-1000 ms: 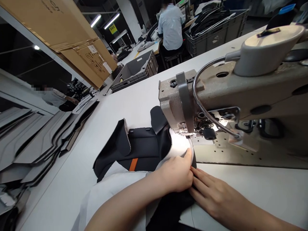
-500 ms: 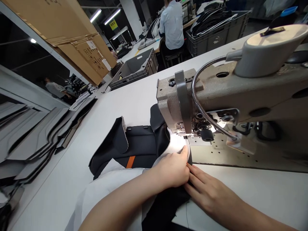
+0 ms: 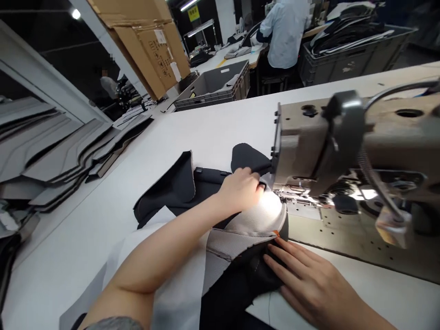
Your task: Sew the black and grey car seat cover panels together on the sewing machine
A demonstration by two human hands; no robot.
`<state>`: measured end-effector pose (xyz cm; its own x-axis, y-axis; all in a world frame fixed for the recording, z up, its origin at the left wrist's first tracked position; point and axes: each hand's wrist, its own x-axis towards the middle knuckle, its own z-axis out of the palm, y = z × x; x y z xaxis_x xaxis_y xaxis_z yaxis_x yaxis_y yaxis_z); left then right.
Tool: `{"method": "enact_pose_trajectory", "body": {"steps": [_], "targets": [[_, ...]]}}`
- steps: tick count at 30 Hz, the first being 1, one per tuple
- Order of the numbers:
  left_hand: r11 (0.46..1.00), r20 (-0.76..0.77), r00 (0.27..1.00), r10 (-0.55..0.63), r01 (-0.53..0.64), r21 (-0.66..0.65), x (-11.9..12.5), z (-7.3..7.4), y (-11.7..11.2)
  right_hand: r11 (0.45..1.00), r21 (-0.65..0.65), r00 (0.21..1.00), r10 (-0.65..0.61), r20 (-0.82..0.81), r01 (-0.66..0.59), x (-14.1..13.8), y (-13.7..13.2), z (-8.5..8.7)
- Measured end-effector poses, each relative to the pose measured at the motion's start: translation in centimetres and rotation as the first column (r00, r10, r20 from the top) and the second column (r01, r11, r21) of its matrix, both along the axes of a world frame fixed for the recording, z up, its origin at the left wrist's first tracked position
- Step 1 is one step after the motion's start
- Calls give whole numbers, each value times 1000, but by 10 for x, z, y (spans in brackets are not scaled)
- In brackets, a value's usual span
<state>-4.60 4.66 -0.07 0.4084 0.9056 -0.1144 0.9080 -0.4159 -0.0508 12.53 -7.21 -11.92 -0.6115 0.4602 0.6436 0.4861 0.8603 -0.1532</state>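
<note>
A sewing machine head (image 3: 319, 146) fills the right side, its presser foot (image 3: 292, 195) resting on a pale grey textured fabric (image 3: 257, 217). My left hand (image 3: 239, 190) reaches across and curls over a dark fabric panel (image 3: 178, 190) close to the foot, by a rounded flap (image 3: 249, 158). My right hand (image 3: 309, 275) lies flat with fingers apart on dark fabric (image 3: 254, 284), near a small orange tab (image 3: 276, 233). A white sheet (image 3: 178, 293) lies under my left forearm.
Stacks of grey cut panels (image 3: 58, 151) lie left of the white table (image 3: 213, 133). Beyond stand a grey plastic crate (image 3: 213, 87) and cardboard boxes (image 3: 151, 46). A co-worker in a light blue shirt (image 3: 285, 32) sits at a far bench beside a crate of dark pieces (image 3: 347, 59).
My left hand has moved away from my right hand, up onto the dark panel by the presser foot. More grey fabric now shows, and the machine sits further right in view.
</note>
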Motion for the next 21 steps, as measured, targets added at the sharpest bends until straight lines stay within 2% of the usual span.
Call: {"method": "enact_pose_trajectory", "body": {"steps": [1,3,4,6,8,10,13,15,18,21], "targets": [[999,27,1000,10,-11,31,-1,-5,9,998,-40,999,48,-8,-48,4,2,1],[1000,61,998,1,-2,8,0,-16,24,985,-128,991,100,-92,-111,10,6,3],[1000,79,997,-4,5,-15,1,-21,30,983,-158,986,71,-150,-95,12,9,2],[1000,110,994,-21,22,-7,2,-30,41,983,-180,979,-81,-186,47,11,14,1],[997,130,989,-67,62,41,2,-38,48,965,-149,971,-227,-75,214,6,19,-1],[991,151,981,-120,111,71,1,-44,56,957,-102,961,-267,70,273,0,23,-3],[978,191,960,-203,188,95,2,-50,71,960,-85,957,-252,140,266,-3,26,-6],[950,170,936,-309,297,93,7,-52,82,960,-84,956,-252,154,266,-2,26,-6],[889,87,886,-456,458,2,16,-53,96,962,-79,953,-246,177,263,0,26,-6],[848,60,849,-525,528,-45,22,-51,105,962,-81,953,-245,178,262,1,25,-6]]}}
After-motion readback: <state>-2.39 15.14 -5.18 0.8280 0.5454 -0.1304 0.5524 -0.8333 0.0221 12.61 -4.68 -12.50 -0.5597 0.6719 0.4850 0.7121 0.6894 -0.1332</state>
